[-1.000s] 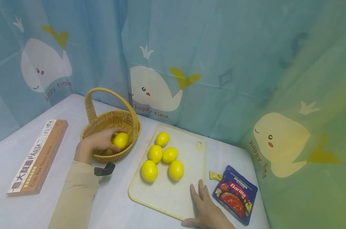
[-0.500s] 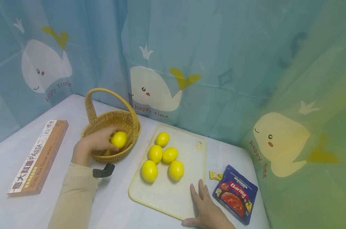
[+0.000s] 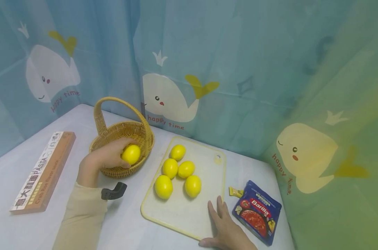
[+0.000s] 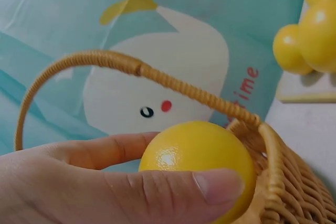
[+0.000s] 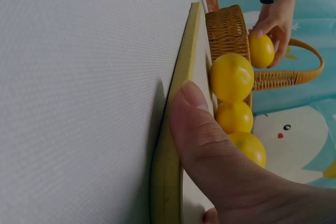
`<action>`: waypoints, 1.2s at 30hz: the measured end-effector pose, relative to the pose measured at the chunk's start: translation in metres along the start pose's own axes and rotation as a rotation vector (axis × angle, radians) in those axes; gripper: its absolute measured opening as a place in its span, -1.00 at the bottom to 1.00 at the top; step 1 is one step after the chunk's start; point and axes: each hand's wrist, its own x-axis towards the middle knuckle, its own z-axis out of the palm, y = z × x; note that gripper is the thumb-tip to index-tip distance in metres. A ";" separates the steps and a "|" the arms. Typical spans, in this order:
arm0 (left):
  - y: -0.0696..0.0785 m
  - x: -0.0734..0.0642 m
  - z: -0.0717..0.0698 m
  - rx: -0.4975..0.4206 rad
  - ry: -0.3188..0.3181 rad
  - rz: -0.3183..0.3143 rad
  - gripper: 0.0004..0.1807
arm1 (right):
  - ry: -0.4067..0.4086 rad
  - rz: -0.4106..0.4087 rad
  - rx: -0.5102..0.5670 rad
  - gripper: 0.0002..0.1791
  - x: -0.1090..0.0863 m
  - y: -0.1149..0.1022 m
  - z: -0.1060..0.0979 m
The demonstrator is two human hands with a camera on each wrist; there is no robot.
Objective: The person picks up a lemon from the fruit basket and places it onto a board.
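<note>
My left hand (image 3: 114,152) holds a yellow lemon (image 3: 131,154) at the mouth of the wicker basket (image 3: 96,144), under its arched handle. In the left wrist view the thumb lies across the near side of the lemon (image 4: 197,145), with a finger behind it. Several more lemons (image 3: 170,168) sit grouped on the pale cutting board (image 3: 182,217) with a yellow rim. At the board's near right corner rests my right hand (image 3: 224,229), fingers spread. Its thumb (image 5: 197,124) touches the board's edge in the right wrist view.
A long pasta box (image 3: 43,173) lies left of the basket. Right of the board are a blue Barilla sauce pouch (image 3: 257,211) and a small yellow packet (image 3: 235,191). A blue whale-print curtain (image 3: 238,62) hangs behind the white table (image 3: 123,222).
The lemon in my left hand shifts very slightly within the basket's mouth. My right hand and the lemons on the board stay where they were.
</note>
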 end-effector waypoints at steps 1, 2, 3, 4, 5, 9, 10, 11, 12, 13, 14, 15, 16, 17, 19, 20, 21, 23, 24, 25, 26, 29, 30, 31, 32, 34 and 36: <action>0.002 -0.001 0.000 0.001 0.002 0.003 -0.23 | -0.001 0.000 0.002 0.37 0.000 0.000 0.000; 0.004 -0.001 -0.001 0.001 0.003 0.005 -0.23 | -0.002 0.001 0.003 0.37 0.000 0.000 0.000; 0.006 -0.002 -0.002 0.001 0.005 0.010 -0.24 | -0.003 0.002 0.000 0.37 0.000 0.000 0.000; 0.008 -0.002 -0.002 0.003 0.004 0.011 -0.24 | -0.005 0.004 0.002 0.37 0.000 0.000 0.000; 0.009 -0.003 -0.003 0.007 0.001 0.012 -0.24 | -0.006 0.006 0.002 0.37 0.001 0.000 0.000; 0.018 -0.006 -0.005 0.023 -0.012 0.005 -0.24 | -0.010 0.015 0.003 0.37 0.001 -0.001 0.000; 0.020 -0.007 -0.006 0.027 -0.016 0.001 -0.25 | -0.009 0.016 0.005 0.38 0.001 -0.001 0.000; 0.022 -0.007 -0.006 0.032 -0.018 -0.001 -0.24 | -0.008 0.017 0.004 0.38 0.001 -0.001 0.000; 0.024 -0.008 -0.007 0.035 -0.020 0.000 -0.25 | -0.007 0.017 0.004 0.38 0.001 0.000 0.000; 0.025 -0.009 -0.007 0.041 -0.022 -0.002 -0.25 | -0.006 0.016 0.001 0.38 0.001 0.000 0.000; 0.027 -0.010 -0.008 0.046 -0.026 0.001 -0.26 | -0.005 0.014 0.001 0.38 0.001 0.000 0.000; 0.029 -0.011 -0.008 0.050 -0.026 0.002 -0.27 | -0.004 0.014 0.004 0.38 0.001 0.000 0.000; 0.031 -0.012 -0.009 0.051 -0.027 0.006 -0.28 | -0.004 0.013 0.002 0.38 0.001 0.000 0.000; 0.033 -0.013 -0.009 0.054 -0.029 0.008 -0.30 | -0.004 0.013 0.002 0.38 0.001 0.000 0.001; 0.037 -0.015 -0.010 0.054 -0.033 0.006 -0.32 | -0.004 0.011 0.000 0.37 0.002 0.000 0.001; 0.039 -0.016 -0.011 0.054 -0.036 0.006 -0.34 | -0.006 0.012 0.004 0.38 0.002 0.000 0.001; 0.041 -0.016 -0.011 0.058 -0.037 0.007 -0.35 | -0.007 0.012 0.005 0.38 0.002 0.000 0.001; 0.046 -0.018 -0.011 0.058 -0.039 0.016 -0.40 | -0.004 0.008 0.002 0.38 0.001 0.000 0.001; 0.048 -0.018 -0.011 0.055 -0.039 0.025 -0.41 | -0.002 0.006 0.000 0.38 0.001 0.000 0.002; 0.050 -0.019 -0.010 0.060 -0.038 0.037 -0.43 | 0.000 0.004 0.001 0.38 0.001 0.000 0.001; 0.052 -0.019 -0.010 0.062 -0.037 0.052 -0.44 | 0.001 0.003 0.000 0.39 0.001 0.001 0.001; 0.058 -0.019 -0.008 0.065 -0.029 0.103 -0.47 | 0.003 0.000 -0.004 0.38 0.001 0.001 0.001; 0.060 -0.018 -0.007 0.071 -0.026 0.116 -0.46 | 0.001 0.002 -0.002 0.38 0.001 0.000 0.001; 0.062 -0.018 -0.006 0.079 -0.024 0.127 -0.46 | -0.001 0.004 0.001 0.38 0.001 0.000 0.001; 0.063 -0.018 -0.004 0.085 -0.024 0.134 -0.45 | -0.004 0.007 0.002 0.38 0.001 0.000 0.001; 0.067 -0.017 -0.002 0.094 -0.029 0.140 -0.43 | -0.007 0.012 0.005 0.37 0.002 0.000 0.001; 0.070 -0.016 0.000 0.106 -0.036 0.155 -0.42 | -0.008 0.012 0.006 0.37 0.002 0.000 0.001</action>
